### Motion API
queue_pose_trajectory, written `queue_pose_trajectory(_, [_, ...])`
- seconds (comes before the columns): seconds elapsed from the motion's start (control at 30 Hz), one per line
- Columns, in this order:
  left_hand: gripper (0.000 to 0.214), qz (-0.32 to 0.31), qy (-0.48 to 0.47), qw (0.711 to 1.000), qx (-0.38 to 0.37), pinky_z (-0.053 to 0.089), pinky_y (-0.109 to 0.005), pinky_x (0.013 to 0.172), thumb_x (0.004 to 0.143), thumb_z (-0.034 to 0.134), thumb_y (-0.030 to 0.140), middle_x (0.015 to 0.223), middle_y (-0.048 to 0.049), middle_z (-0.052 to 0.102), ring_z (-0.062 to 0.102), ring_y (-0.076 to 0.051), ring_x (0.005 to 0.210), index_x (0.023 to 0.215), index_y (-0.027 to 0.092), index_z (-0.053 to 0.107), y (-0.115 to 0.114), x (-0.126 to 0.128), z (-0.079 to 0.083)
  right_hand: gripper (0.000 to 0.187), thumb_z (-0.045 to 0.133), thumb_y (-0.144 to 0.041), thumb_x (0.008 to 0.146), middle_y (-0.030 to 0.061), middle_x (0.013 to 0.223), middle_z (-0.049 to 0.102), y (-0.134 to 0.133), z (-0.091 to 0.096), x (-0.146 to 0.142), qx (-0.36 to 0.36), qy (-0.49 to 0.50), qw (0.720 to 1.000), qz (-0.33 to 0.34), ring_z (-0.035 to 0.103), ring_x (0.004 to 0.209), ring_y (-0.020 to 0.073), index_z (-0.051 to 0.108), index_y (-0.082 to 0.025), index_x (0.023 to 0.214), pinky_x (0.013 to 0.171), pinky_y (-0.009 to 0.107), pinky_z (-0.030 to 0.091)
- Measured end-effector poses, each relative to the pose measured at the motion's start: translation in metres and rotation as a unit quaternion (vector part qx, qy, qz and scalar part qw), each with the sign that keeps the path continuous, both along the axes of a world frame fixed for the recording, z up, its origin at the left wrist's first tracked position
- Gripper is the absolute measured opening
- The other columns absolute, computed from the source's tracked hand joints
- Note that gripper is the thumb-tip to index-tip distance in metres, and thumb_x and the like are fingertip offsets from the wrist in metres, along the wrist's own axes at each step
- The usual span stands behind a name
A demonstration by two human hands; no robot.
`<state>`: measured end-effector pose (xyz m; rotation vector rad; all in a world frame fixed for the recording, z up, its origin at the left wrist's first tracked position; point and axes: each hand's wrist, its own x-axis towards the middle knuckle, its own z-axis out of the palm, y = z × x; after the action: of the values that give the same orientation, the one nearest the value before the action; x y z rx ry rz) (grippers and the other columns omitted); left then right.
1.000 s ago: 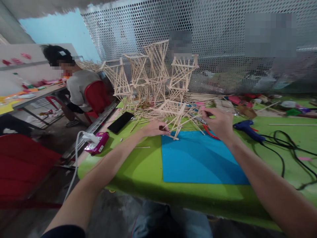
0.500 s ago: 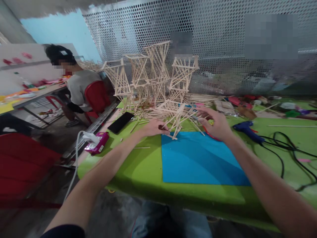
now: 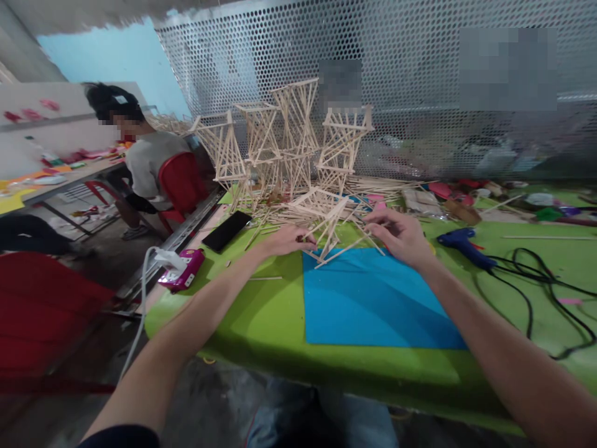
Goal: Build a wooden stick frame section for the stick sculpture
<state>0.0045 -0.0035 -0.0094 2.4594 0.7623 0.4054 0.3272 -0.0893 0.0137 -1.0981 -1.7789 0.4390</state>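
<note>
Stick frame (image 3: 333, 225) lies at the far edge of the blue sheet (image 3: 373, 298), left hand (image 3: 289, 239) pinched on one stick. The right hand (image 3: 402, 235) touches it, grip unclear. Light, even pressure from both sides likely suits such thin joints.

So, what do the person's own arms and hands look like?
The left hand and right hand are bare: no gloves, and no ring or watch shows. The left forearm and right forearm are bare too. A dark navy sleeve covers the left upper arm at the picture's bottom edge; none shows on the right.
</note>
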Motion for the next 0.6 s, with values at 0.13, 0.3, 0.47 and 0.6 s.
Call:
queue_pose_trajectory(0.13, [0.042,0.007,-0.021,0.999,0.024,0.038,-0.027,0.071,0.097,0.066,0.059,0.092,-0.005,0.077,0.06,-0.015,0.072,0.103,0.022,0.085,0.004,-0.003,0.003,0.031,0.064,-0.047,0.099,0.0047,0.082,0.077,0.003,-0.005,-0.001,-0.048,-0.041,0.998,0.009,0.066,0.062,0.0161,0.078,-0.021,0.105,0.057,0.028,0.051])
queue_pose_trajectory(0.3, [0.046,0.052,-0.076,0.994,0.06,0.038,-0.028,0.069,0.094,0.068,0.062,0.087,-0.0066,0.072,0.058,-0.017,0.074,0.096,0.019,0.085,0.011,-0.02,0.013,0.031,0.068,-0.051,0.095,0.0053,0.093,0.08,0.008,-0.002,0.011,-0.075,-0.237,0.965,0.087,0.07,0.076,0.0195,0.081,-0.024,0.101,0.07,0.031,0.053])
queue_pose_trajectory(0.47, [0.05,0.197,-0.165,0.963,0.079,0.034,-0.029,0.064,0.096,0.064,0.063,0.073,-0.0027,0.061,0.051,-0.015,0.066,0.084,0.017,0.081,0.02,-0.036,0.018,0.041,0.082,-0.058,0.081,0.0046,0.099,0.078,0.007,-0.003,0.007,-0.207,-0.325,0.901,0.197,0.07,0.084,0.0224,0.08,-0.027,0.107,0.07,0.032,0.052])
queue_pose_trajectory(0.6, [0.049,0.333,-0.232,0.909,0.095,0.032,-0.029,0.063,0.099,0.059,0.061,0.065,-0.0003,0.055,0.046,-0.015,0.063,0.089,0.017,0.079,0.031,-0.044,0.014,0.027,0.069,-0.049,0.092,0.0044,0.094,0.077,0.005,-0.006,0.001,-0.239,-0.333,0.886,0.215,0.069,0.084,0.0214,0.075,-0.023,0.095,0.07,0.031,0.05])
